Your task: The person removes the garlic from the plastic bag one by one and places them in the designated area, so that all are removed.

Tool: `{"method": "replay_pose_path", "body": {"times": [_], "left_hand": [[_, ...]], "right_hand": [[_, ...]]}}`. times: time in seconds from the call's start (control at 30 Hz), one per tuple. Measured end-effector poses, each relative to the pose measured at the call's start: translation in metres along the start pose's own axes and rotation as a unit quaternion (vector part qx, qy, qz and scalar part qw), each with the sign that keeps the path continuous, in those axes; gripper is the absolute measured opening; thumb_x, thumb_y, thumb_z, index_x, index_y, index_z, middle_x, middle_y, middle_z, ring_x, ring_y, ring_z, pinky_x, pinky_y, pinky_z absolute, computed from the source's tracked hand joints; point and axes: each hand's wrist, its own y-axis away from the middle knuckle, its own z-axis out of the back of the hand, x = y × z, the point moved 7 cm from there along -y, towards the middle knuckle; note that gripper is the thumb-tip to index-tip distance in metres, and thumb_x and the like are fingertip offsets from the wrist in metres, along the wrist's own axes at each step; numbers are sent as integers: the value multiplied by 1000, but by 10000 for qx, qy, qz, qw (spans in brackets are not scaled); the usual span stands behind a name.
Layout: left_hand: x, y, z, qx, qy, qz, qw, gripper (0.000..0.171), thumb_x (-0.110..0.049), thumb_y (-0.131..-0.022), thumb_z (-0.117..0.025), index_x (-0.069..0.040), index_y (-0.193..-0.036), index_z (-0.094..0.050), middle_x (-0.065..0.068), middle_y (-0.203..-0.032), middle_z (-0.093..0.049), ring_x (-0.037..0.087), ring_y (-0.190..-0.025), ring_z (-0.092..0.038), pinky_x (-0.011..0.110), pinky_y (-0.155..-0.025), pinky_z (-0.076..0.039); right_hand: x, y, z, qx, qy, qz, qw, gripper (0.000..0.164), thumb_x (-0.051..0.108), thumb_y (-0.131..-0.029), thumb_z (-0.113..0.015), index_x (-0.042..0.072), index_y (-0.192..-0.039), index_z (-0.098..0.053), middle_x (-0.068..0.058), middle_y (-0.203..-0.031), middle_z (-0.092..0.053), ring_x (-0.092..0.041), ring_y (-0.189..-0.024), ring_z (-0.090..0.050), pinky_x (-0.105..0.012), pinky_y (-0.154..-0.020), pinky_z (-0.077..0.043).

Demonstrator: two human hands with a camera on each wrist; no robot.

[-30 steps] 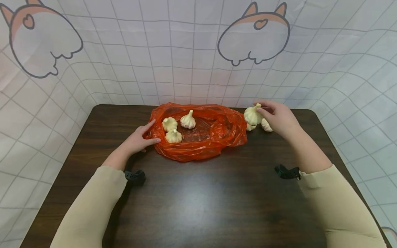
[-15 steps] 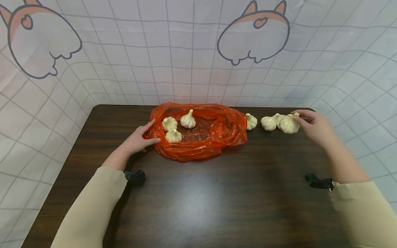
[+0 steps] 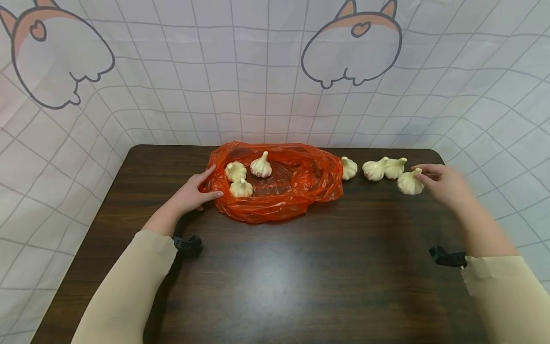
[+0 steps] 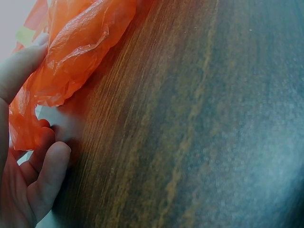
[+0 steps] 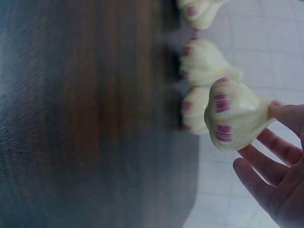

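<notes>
An orange-red plastic bag point(image 3: 266, 210) lies spread on the dark wooden table, its mouth facing up. Inside it sit three garlic bulbs, one of them a bulb point(image 3: 260, 165) with its stem upright. My left hand point(image 3: 189, 193) holds the bag's left rim; in the left wrist view the plastic point(image 4: 85, 52) passes between thumb and fingers. At the right, my right hand point(image 3: 447, 186) pinches a garlic bulb point(image 3: 410, 182) by its stem. The right wrist view shows this bulb point(image 5: 235, 114) with purple marks at its base.
Right of the bag stand a garlic bulb point(image 3: 349, 168) against its edge, then another bulb point(image 3: 374, 169) and a third bulb point(image 3: 394, 168) touching each other. A white gridded cloth point(image 3: 275, 86) hangs behind the table point(image 3: 275, 286).
My right hand has carried the garlic bulb rightward from beside the bag, then slightly nearer to me, past the other loose bulbs. The left hand and bag have stayed put.
</notes>
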Motion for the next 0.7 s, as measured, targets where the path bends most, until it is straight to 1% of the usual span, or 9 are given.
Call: {"method": "replay_pose_path", "body": {"times": [0.07, 0.13, 0.23, 0.43, 0.7], "left_hand": [[0, 0, 0, -4, -2, 3, 10000, 100, -68, -82, -67, -41, -159, -8, 23, -157, -16, 30, -82, -56, 35, -65, -56], [1, 0, 0, -5, 7, 8, 10000, 100, -68, -82, -67, -41, -159, -8, 22, -157, -16, 31, -82, -56, 35, -65, -56], [0, 0, 0, -1, 24, 3, 10000, 99, -67, -83, -67, -42, -158, -8, 22, -157, -17, 31, -83, -56, 35, -65, -56], [0, 1, 0, 2, 65, -24, 10000, 98, -66, -83, -67, -42, -158, -8, 23, -157, -17, 33, -88, -55, 35, -65, -56], [0, 0, 0, -1, 65, -3, 10000, 98, -66, -83, -67, -43, -158, -8, 23, -156, -18, 32, -86, -55, 35, -64, -56]], "right_hand": [[-7, -1, -7, 200, -13, -62, 9998, 47, 37, -106, -47, 1, -134, -58, -34, -123, -60, -48, -108, -58, -51, -73, -48], [-13, -2, -13, 325, -43, -120, 9994, 49, 38, -106, -46, 0, -135, -57, -34, -125, -58, -50, -112, -56, -56, -77, -48], [-18, -3, -19, 396, -81, -151, 9991, 48, 37, -106, -46, 0, -135, -57, -33, -125, -58, -49, -112, -55, -57, -79, -47], [-25, -8, -28, 410, -173, -240, 9987, 49, 38, -106, -47, 0, -135, -57, -33, -127, -57, -48, -115, -54, -56, -81, -47], [-34, -14, -32, 218, -217, -277, 9991, 51, 41, -105, -47, 1, -135, -56, -34, -128, -56, -49, -116, -54, -57, -82, -47]]}}
